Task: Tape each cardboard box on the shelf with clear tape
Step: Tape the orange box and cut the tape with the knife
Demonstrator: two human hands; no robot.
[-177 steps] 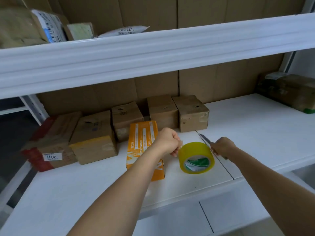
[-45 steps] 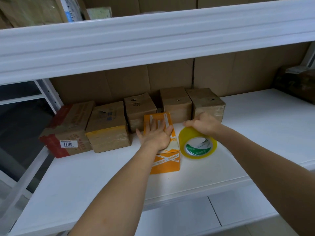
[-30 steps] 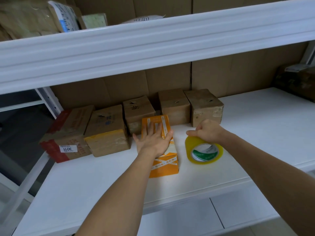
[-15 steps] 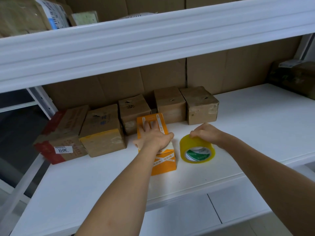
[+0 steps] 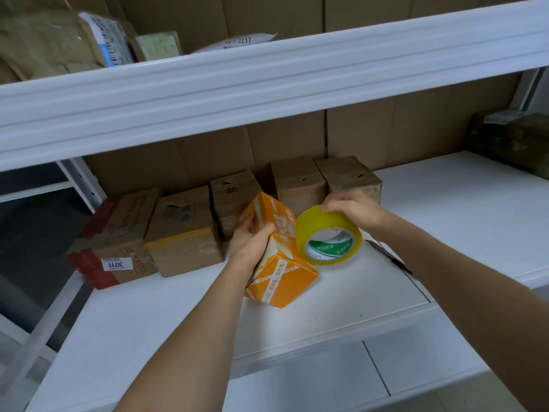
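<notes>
An orange cardboard box (image 5: 282,275) with white printed tape is tipped up on the white shelf (image 5: 445,209), its far end raised. My left hand (image 5: 249,236) grips its upper left side. My right hand (image 5: 352,208) holds the top of a yellowish roll of clear tape (image 5: 329,236), which stands right against the box's right side. Behind them, several brown cardboard boxes (image 5: 184,230) stand in a row along the back of the shelf.
A dark knife (image 5: 389,257) lies on the shelf just right of the tape roll. A dark wrapped parcel (image 5: 511,141) sits at the far right. The upper shelf beam (image 5: 267,87) overhangs, with parcels (image 5: 59,43) on top.
The orange box lay flat under my left palm; now my left hand has tilted it up on its near edge. My right hand has brought the tape roll against the box.
</notes>
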